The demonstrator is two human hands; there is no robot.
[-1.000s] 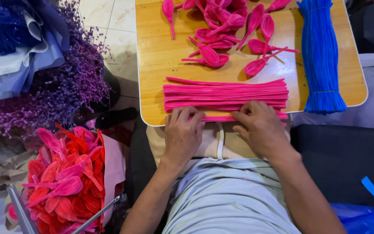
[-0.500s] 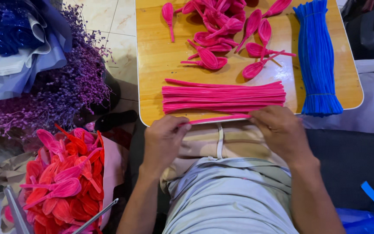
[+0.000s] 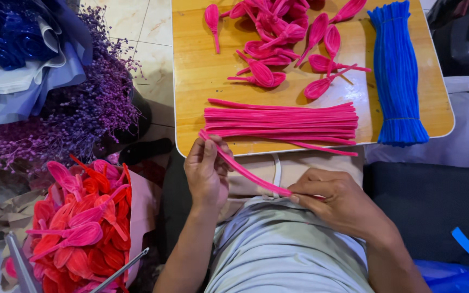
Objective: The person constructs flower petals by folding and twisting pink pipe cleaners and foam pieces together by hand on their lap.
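A pink pipe cleaner (image 3: 248,173) is pinched at both ends, slanting from left hand (image 3: 206,172) down to right hand (image 3: 336,199).

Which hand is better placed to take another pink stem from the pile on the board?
Probably the left hand: it sits at the board's edge beside the pink pile, while the right hand is lower.

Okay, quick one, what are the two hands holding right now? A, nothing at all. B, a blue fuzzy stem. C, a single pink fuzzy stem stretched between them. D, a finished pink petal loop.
C: the left hand and the right hand each pinch one end of a single pink fuzzy stem, held slanted between them below the wooden board; the blue bundle lies untouched on the board.
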